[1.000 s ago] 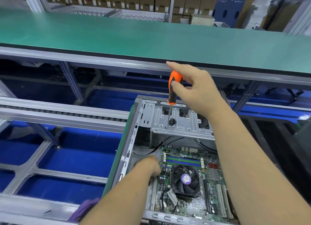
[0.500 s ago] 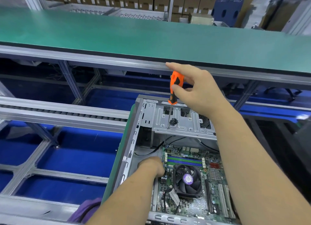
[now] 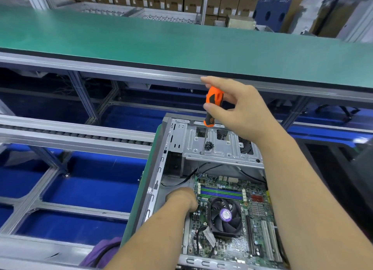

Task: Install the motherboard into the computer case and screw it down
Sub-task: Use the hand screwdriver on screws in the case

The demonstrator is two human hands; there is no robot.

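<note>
currently the motherboard [image 3: 228,215] is seen lying flat inside the open computer case [image 3: 159,168], its black cooler fan [image 3: 225,216] near the middle. the right hand [image 3: 240,110] is held above the far end of the case, its grip closed on the orange handle of a screwdriver [image 3: 212,108] between thumb and fingers, the shaft pointed down beside a small heap of black screws [image 3: 209,146] on the metal drive bracket [image 3: 222,146]. the left hand [image 3: 182,200] is lowered at the left edge of the board; whether anything is held in its grip cannot be told, the fingers being hidden.
</note>
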